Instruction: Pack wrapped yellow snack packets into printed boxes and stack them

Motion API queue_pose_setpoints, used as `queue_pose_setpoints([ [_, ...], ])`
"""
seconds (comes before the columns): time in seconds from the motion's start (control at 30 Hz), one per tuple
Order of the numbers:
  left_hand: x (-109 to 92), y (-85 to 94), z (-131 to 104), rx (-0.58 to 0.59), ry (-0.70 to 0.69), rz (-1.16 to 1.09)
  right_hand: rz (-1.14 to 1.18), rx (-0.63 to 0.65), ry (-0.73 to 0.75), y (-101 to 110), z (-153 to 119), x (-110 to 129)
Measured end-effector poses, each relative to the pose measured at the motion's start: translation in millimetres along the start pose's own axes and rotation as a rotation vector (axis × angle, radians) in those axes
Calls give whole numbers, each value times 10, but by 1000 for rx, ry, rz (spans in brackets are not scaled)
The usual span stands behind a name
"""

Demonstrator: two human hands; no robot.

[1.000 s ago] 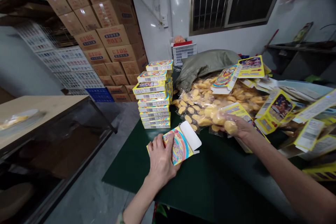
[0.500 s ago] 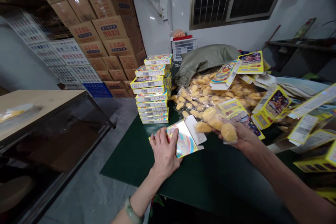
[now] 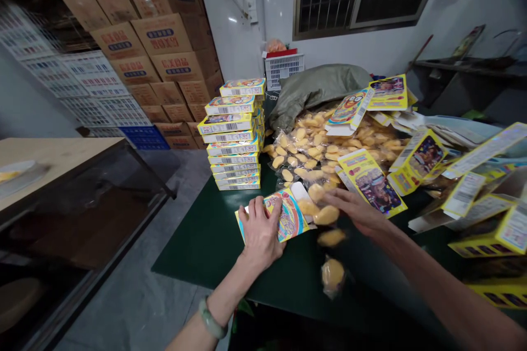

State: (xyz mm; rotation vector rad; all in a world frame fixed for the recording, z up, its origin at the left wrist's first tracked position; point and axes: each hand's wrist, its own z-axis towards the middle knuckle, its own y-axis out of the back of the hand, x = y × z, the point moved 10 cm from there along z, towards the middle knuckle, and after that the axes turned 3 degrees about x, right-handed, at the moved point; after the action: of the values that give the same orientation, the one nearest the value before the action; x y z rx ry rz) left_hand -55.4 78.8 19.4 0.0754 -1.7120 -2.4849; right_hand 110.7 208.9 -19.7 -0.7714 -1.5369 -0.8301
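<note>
My left hand is closed over a colourful flat box lying on the green table, its open end facing right. At that opening my right hand is at wrapped yellow pieces, its fingers partly hidden behind them. Two more pieces are below it, one blurred and one wrapped piece near the table's front. Behind the hands spreads a heap of wrapped yellow pieces. A flat yellow box lies just beyond my right hand.
Packed boxes are stacked behind my left hand. A grey-green sack lies behind the heap. More cartons crowd the right side. At the left are a wooden table and brown cardboard boxes.
My right hand has moved left with the yellow pieces to the box's opening. Two pieces now appear below it. The view has shifted slightly.
</note>
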Motion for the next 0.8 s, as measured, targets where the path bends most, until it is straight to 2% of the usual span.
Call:
queue_pose_setpoints([
  [0.1,-36,16,32,-23,-51,-30,34,46,-26,58,173,-60],
  [0.23,-55,15,76,-34,-94,-61,32,144,5,45,254,33],
  [0.3,-36,11,97,-39,-88,-65,-15,106,64,129,260,138],
  [0.43,2,0,135,-33,-45,-81,-12,-89,213,401,221,359],
  [0.5,-13,-2,147,-24,-38,-97,-2,-145,247,462,187,401],
  [0.7,-58,1,147,-9,-11,-96,-96,-180,290,386,59,423],
  [0.8,-42,5,141,-8,1,-97,-65,-194,315,365,-6,449],
])
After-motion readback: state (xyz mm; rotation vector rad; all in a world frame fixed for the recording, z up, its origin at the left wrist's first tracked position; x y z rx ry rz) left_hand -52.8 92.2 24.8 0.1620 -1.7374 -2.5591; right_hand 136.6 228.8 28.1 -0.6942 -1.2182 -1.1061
